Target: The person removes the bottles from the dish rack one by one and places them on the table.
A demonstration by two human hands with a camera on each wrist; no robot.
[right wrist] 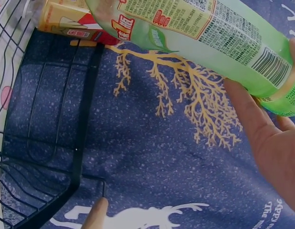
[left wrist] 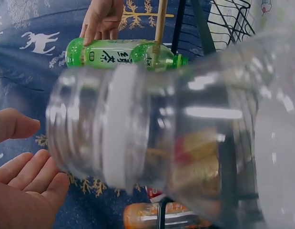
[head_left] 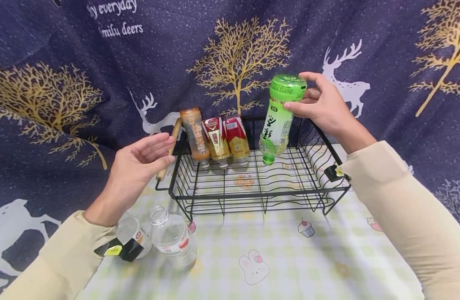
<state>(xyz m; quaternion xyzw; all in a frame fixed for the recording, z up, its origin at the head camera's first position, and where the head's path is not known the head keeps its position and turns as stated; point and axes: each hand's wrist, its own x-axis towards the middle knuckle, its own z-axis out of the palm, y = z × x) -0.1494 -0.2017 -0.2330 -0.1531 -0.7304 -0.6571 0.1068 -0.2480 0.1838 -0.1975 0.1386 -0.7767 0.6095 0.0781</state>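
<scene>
In the head view my right hand (head_left: 323,104) grips a green tea bottle (head_left: 280,114) near its base. The bottle is upside down and slightly tilted, its green cap pointing down over the black wire rack (head_left: 260,194). My left hand (head_left: 137,171) is held in the air beside the rack's left end, fingers nearly straight, with nothing in it. Along the back left of the rack, an orange-tinted bottle (head_left: 195,133) and two red-and-gold bottles, one left (head_left: 217,139) and one right (head_left: 237,139), lean cap-down.
Two clear plastic bottles, a nearer one (head_left: 173,239) and another (head_left: 129,229) partly behind the left wrist, stand on the checked tablecloth (head_left: 290,258). A wooden handle (head_left: 169,152) sticks out at the rack's left end. A dark patterned cloth (head_left: 162,62) hangs behind.
</scene>
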